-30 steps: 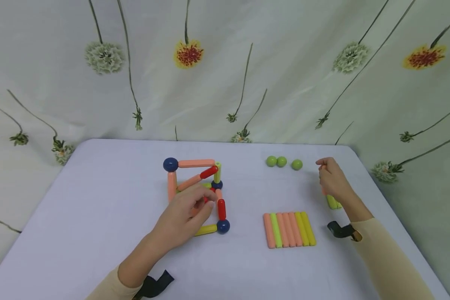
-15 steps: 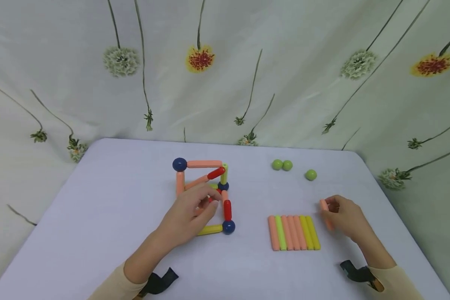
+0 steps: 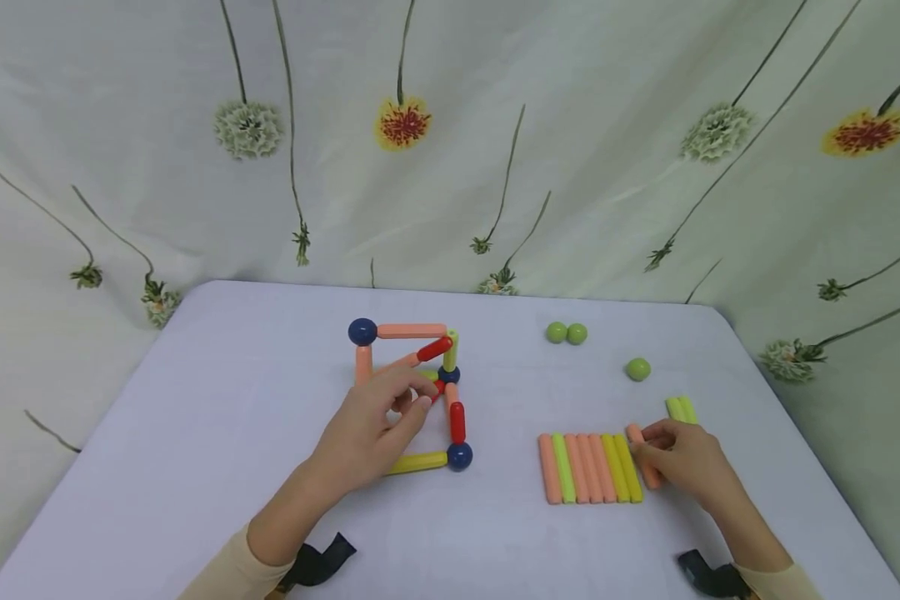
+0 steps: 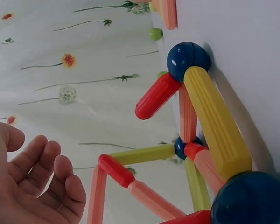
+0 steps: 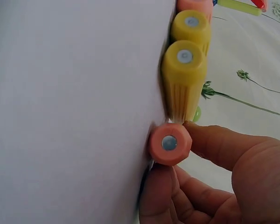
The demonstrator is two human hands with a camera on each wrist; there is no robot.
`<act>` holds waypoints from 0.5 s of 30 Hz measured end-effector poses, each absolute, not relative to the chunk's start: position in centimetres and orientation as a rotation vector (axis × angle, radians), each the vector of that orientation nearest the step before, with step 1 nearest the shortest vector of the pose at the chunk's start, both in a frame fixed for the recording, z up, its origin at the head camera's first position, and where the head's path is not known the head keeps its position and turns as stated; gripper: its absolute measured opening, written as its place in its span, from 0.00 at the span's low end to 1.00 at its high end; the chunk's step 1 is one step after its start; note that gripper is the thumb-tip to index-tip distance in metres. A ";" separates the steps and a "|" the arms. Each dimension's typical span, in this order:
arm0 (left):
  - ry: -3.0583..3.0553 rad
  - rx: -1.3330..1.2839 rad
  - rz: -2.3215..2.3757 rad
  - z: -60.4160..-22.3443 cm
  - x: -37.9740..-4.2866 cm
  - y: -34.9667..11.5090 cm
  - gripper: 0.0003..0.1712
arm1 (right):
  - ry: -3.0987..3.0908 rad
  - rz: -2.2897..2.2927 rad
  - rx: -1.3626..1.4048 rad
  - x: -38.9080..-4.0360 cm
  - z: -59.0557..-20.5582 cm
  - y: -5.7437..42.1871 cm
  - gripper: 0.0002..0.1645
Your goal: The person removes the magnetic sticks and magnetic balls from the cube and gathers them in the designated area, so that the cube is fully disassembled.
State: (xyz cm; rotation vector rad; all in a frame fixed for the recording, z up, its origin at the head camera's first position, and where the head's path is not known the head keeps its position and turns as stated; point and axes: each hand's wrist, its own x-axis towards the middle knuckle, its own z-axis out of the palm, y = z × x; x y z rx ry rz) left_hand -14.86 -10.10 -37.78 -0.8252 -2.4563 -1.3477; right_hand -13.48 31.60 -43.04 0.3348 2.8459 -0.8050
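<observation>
My right hand (image 3: pixel 686 458) pinches a pink magnetic rod (image 3: pixel 643 457) between thumb and fingers. In the right wrist view that pink rod (image 5: pixel 170 143) lies on the table beside the end yellow rod (image 5: pixel 184 77) of a row. My left hand (image 3: pixel 375 429), fingers loosely bent and holding nothing, hovers over a frame of rods and dark blue balls, partly hiding it. In the left wrist view the left hand (image 4: pixel 35 179) is apart from the frame's red rod (image 4: pixel 115 170), yellow rod (image 4: pixel 219 121) and blue ball (image 4: pixel 247 203).
The row of pink, green and yellow rods (image 3: pixel 591 468) lies right of the frame. Two light green rods (image 3: pixel 681 409) lie behind my right hand. Two green balls (image 3: pixel 567 333) touch at the back; a third green ball (image 3: pixel 637 369) sits nearer. A flower-print cloth (image 3: pixel 435 183) hangs behind the table.
My right hand has brought the pink rod from the far right down beside the row, uncovering the light green rods. One green ball has rolled right and nearer. My left hand stays over the frame.
</observation>
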 end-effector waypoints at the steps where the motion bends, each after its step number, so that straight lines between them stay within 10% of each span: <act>1: -2.444 -0.826 -1.344 -37.7 -14.9 -10.2 0.12 | 2.838 -0.814 0.333 -13.3 -43.0 31.5 0.28; 15: -2.447 -0.829 -1.310 -37.7 -15.1 -10.5 0.09 | 2.975 -0.858 0.366 -13.4 -42.5 32.2 0.22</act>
